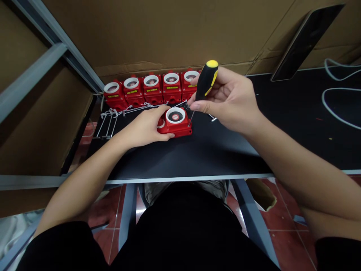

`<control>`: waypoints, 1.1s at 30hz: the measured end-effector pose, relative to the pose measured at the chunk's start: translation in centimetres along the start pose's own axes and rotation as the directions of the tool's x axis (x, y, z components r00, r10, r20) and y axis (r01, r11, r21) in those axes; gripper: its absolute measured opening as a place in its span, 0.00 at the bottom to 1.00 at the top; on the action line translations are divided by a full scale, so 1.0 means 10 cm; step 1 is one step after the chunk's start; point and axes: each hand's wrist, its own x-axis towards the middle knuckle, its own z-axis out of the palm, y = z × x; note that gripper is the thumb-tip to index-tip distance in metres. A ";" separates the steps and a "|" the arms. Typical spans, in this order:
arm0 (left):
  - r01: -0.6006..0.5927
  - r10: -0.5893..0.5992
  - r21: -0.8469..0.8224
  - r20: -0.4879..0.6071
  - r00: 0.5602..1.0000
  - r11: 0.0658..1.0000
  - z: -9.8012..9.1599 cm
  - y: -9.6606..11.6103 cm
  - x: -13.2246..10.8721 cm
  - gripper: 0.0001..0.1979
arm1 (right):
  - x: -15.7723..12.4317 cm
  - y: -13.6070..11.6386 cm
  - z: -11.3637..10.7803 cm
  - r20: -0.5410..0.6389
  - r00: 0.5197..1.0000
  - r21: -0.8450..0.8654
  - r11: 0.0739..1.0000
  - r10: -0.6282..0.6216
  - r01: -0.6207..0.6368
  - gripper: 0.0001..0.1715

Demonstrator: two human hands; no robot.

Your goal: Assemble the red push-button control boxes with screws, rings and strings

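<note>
A red box with a white round top [175,121] lies on the black table [197,154] in front of me. My left hand [146,126] is closed on its left side and holds it down. My right hand [228,99] grips a screwdriver with a black and yellow handle [207,79], held nearly upright. Its thin shaft points down at the right corner of the red box.
Several red boxes of the same kind [152,89] stand in a row at the back against a cardboard wall. Metal pins with white cords [109,120] lie at the left. A dark flat panel [303,41] leans at the back right, and a white cable [338,113] curls nearby.
</note>
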 end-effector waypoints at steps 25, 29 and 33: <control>0.005 -0.005 -0.031 0.006 1.000 1.000 0.00 0.01 0.01 0.37 | 0.01 -0.17 -0.01 0.107 0.994 -0.111 0.994 0.005 0.007 0.34; 0.005 -0.005 -0.007 0.004 1.000 1.000 0.00 -0.01 0.01 0.38 | 0.00 -0.17 -0.03 0.068 0.998 -0.143 0.989 -0.011 0.021 0.33; 0.015 -0.014 -0.006 0.010 1.000 1.000 0.00 -0.01 0.01 0.39 | 0.01 -0.10 -0.04 0.063 0.998 -0.098 0.995 -0.011 0.017 0.31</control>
